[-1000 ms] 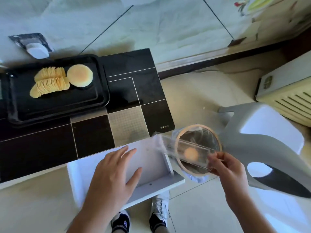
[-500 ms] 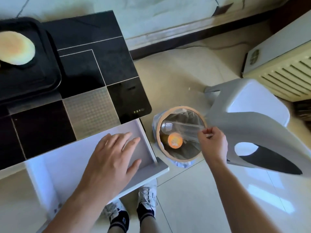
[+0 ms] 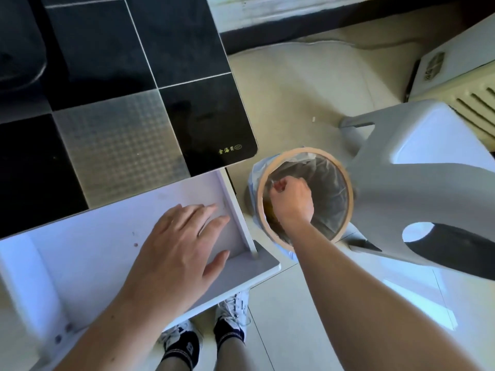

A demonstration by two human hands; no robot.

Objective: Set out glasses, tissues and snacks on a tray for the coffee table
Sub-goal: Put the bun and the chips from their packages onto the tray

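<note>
A person stands over an open white drawer [image 3: 80, 253], sneakers [image 3: 230, 314] visible on the tiled floor below it, with the left hand [image 3: 176, 253] lying flat inside the drawer, fingers straight and spread, holding nothing. Just to that hand's right, past the drawer's side wall, the right hand [image 3: 290, 202] reaches down through the tan rim of a lined waste bin [image 3: 345, 180]; its fingers are curled tight toward the palm, and something small and pale shows at the fingertips, though whether the hand pinches it or is merely clenched cannot be told from here. Beyond the right hand stands a grey plastic stool [image 3: 417, 167], close against the bin, and farther off a cream-coloured slatted appliance [image 3: 460, 87] against the wall. Ahead of the left hand spreads the black-and-frosted glass coffee table [image 3: 128, 84], its surface bare in the part that can be seen; at the far left edge a dark rounded shape [image 3: 18, 62] may be the corner of the tray, but it is too cut off to be sure. No glasses, tissues or snacks appear anywhere in view, so the state of the tray cannot be judged; the work at the bin looks like tidying away rubbish, and by all appearances the glasses and tissues remain to be fetched.
</note>
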